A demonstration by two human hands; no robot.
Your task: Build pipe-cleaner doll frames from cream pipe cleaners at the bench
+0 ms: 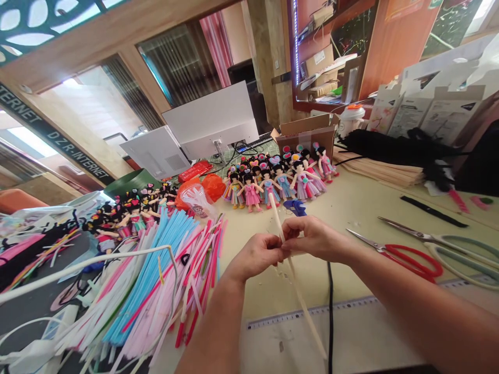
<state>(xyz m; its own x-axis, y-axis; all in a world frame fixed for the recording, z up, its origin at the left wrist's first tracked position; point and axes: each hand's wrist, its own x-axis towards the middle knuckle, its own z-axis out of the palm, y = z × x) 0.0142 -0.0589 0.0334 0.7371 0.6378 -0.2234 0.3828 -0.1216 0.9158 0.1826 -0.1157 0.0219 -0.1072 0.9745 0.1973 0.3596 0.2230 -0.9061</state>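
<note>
A loose heap of plastic strips (pixel 156 275) covers the left of the counter (pixel 351 208), just beside the person's left forearm. A sideways nudge of that arm would probably send strips sliding.

At the centre the left hand (pixel 259 254) and right hand (pixel 314 239) meet. The fingers of both are pinched shut on the middle of a thin stick (pixel 307 317). It is held above the counter and slants from the dolls (pixel 273 184) at the back toward the person. The stick looks slender, so too hard a squeeze or twist at the pinch could bend or snap it. Its far end could also swing into the standing dolls and topple them.

A black cable (pixel 330 311) runs below the right hand and might snag the stick's near end. Further right, red-handled scissors (pixel 405 257) lie with their blade tips toward the hands, so a careless reach could meet the points.

The strips are narrow, flat and glossy, in blue, pink, white and red. The stick is pale cream, straight and smooth. The dolls are small and soft-looking, with black hair and pastel dresses. The cable is thin and matt. The scissors have bright metal blades and plastic loop handles. The counter is smooth and pale yellow.
</note>
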